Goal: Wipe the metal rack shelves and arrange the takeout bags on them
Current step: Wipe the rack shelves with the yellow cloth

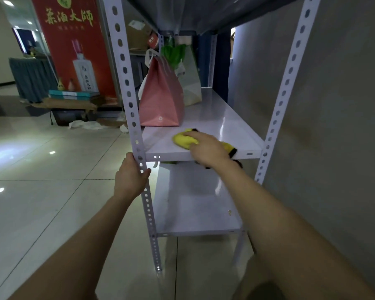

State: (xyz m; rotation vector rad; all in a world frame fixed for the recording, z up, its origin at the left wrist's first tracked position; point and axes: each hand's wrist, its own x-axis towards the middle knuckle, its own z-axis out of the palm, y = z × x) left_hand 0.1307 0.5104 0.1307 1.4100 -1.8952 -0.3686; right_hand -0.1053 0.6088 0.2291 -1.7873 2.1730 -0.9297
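Fingers of the right hand point(206, 148) are curled over a yellow cloth point(184, 140), which is pressed onto the front of the middle shelf point(221, 122). The front-left upright point(129, 98) is gripped by the left hand point(131, 176). 2 takeout bags are stood further back on that shelf: a pink bag point(160, 100), and a white bag point(192, 83) with greens just behind it. The lower shelf point(193, 204) is partly hidden by the right forearm.
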